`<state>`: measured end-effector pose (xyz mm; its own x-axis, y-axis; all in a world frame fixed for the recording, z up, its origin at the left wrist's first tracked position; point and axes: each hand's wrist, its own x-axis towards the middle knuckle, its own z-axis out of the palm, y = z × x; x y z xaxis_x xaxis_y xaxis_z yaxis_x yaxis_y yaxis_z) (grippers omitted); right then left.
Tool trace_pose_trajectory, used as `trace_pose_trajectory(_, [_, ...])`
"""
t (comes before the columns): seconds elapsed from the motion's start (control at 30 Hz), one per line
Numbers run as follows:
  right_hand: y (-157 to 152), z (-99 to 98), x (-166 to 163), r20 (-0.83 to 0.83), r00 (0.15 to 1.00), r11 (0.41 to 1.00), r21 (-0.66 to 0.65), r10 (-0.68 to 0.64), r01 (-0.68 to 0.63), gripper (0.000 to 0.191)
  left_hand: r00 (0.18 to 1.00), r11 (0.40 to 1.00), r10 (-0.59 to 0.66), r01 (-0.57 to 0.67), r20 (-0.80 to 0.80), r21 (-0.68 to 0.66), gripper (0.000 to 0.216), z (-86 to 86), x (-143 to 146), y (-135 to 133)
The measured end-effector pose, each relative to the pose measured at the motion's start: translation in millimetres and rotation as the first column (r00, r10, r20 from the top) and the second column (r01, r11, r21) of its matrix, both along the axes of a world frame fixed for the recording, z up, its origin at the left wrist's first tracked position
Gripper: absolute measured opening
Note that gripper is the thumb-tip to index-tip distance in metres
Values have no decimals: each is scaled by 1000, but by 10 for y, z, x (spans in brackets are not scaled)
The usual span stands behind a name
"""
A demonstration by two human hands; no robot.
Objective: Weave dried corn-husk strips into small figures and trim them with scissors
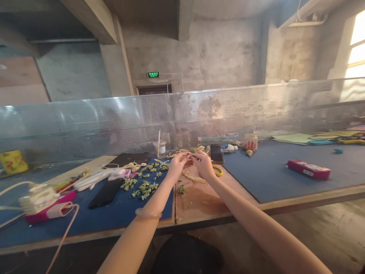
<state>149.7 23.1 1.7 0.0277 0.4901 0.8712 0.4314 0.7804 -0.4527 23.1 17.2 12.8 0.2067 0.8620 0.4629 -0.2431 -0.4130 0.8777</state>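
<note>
Over the wooden strip of the table, my left hand [178, 163] and my right hand [202, 163] meet at the fingertips. Both are closed in a pinch; whatever is between the fingers is too small to make out. Pale twisted strips [195, 178] lie just under the hands. Left of my left hand, several small green leafy bundles [145, 189] are spread on a blue mat [125, 213], and one more green bundle [182, 189] sits on the wood. A yellow ring-shaped handle or roll [218, 171] lies beside my right wrist.
A perforated metal screen [137, 121] runs along the back. A black phone [106, 193], a plastic cup [160, 148] and a pink-and-white device with cables [48, 209] stand left. A propped phone [217, 153], a jar [250, 141] and a magenta box [308, 169] are right.
</note>
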Motion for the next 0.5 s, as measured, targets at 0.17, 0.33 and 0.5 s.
trace_pose_trajectory(0.17, [31, -7, 9, 17, 1000, 1000, 15, 2, -2, 20, 999, 1000, 11, -10, 49, -9, 29, -24, -16, 16])
trace_pose_trajectory(0.33, [37, -10, 23, 54, 999, 999, 52, -2, -1, 19, 997, 999, 26, -23, 79, -31, 28, -40, -16, 21])
trace_pose_trajectory(0.5, [35, -27, 0, 94, 996, 995, 102, 5, -15, 20, 992, 997, 71, -68, 102, -30, 26, -53, -18, 40])
